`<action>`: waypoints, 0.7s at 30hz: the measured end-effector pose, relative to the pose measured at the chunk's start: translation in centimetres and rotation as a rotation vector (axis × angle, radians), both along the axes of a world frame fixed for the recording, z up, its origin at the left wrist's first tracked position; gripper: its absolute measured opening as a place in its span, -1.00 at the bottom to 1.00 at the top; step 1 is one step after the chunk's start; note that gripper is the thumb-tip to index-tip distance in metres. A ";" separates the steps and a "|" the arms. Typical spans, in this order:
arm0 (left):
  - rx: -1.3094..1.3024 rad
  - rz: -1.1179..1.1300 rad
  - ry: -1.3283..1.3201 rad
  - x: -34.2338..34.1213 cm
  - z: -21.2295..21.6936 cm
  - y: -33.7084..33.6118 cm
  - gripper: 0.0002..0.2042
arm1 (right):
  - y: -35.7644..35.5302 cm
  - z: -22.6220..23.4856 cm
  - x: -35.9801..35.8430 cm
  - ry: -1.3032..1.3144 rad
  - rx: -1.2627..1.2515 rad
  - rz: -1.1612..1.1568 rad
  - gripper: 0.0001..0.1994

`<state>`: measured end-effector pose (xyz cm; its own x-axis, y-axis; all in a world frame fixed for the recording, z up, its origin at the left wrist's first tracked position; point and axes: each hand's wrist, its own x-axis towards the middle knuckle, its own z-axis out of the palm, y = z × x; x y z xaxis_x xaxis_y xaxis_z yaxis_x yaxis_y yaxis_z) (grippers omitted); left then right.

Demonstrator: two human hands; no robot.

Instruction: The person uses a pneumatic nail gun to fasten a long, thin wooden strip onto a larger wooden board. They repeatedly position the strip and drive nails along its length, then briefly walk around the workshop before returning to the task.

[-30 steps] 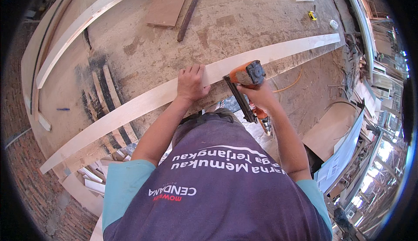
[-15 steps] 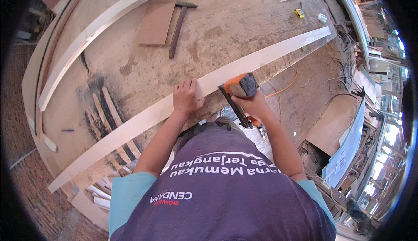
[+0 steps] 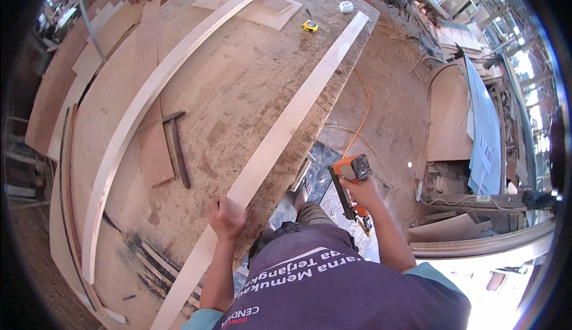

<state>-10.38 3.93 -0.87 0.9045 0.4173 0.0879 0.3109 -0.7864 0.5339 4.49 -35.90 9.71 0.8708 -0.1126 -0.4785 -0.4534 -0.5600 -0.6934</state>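
A long pale wooden strip [image 3: 280,133] lies along the table's near right edge. My left hand [image 3: 226,218] is closed over it, fingers on its far side and thumb on the near one. My right hand [image 3: 362,191] grips an orange and black nail gun [image 3: 351,169] by its handle. The nail gun hangs beyond the table edge, above the floor and apart from the strip. An orange air hose [image 3: 364,115] trails over the floor behind it.
On the worktable [image 3: 220,109] are a hammer [image 3: 177,151], a brown board [image 3: 156,154], a long wooden strip [image 3: 128,112], a yellow tape measure [image 3: 310,26] and a crumpled white item [image 3: 346,7]. Dark scorch-like marks stain the near left. Boards and a blue sheet [image 3: 485,139] lean at the right.
My view has turned, so the table and strip appear steeper. The nail gun has moved from beside the strip to off the table edge. My left hand still grips the strip.
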 end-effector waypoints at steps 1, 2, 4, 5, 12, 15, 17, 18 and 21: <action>-0.004 -0.005 -0.011 0.9 0.1 -0.6 -0.37 | -1.6 -0.7 0.3 0.021 -0.006 -0.050 -0.54; -0.003 -0.007 -0.021 2.0 0.4 -1.2 -0.38 | -2.5 -0.7 0.9 0.022 0.001 -0.062 -0.55; 0.011 0.007 -0.009 4.7 0.8 -2.5 -0.39 | -4.1 -0.9 2.4 0.024 0.017 -0.083 -0.57; 0.015 0.016 -0.003 6.2 1.0 -3.4 -0.40 | -5.0 -0.6 3.2 0.047 0.024 -0.100 -0.58; 0.145 -0.019 0.009 20.3 0.0 -9.5 -0.41 | -12.1 -2.7 9.4 -0.041 0.152 -0.170 -0.76; 0.162 -0.033 0.018 26.5 -0.1 -12.5 -0.38 | -14.4 -1.1 12.1 0.029 0.168 -0.252 -0.76; 0.183 -0.032 0.027 30.9 0.0 -14.7 -0.36 | -16.6 -1.5 13.7 0.047 0.137 -0.284 -0.77; 0.198 -0.027 0.038 32.8 0.1 -15.8 -0.35 | -17.9 -1.8 14.4 0.059 0.113 -0.275 -0.77; 0.170 -0.032 0.109 37.0 0.2 -17.6 -0.32 | -21.0 -2.6 15.9 0.076 0.047 -0.274 -0.78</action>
<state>26.63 -13.69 -0.67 0.9251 0.3757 0.0556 0.3329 -0.8726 0.3575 20.41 -56.87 7.07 0.7724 -0.3153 -0.5514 -0.6351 -0.3772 -0.6741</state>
